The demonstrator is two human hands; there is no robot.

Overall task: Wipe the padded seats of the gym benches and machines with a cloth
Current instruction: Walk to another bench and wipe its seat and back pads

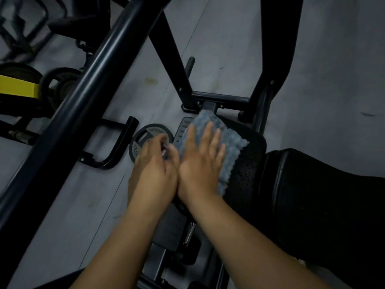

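Blue cloth [230, 146] lies on the far left part of the black perforated seat pad [251, 163]. Right grip [200, 163], released, presses flat on the cloth with fingers straight. Left grip [154, 170] touches it on the left, fingers curled and blurred; whether it grasps anything cannot be told. A grey weight plate [149, 130] lies on the floor [208, 59] just left of the pad. A black frame tube [83, 90] crosses diagonally at left.
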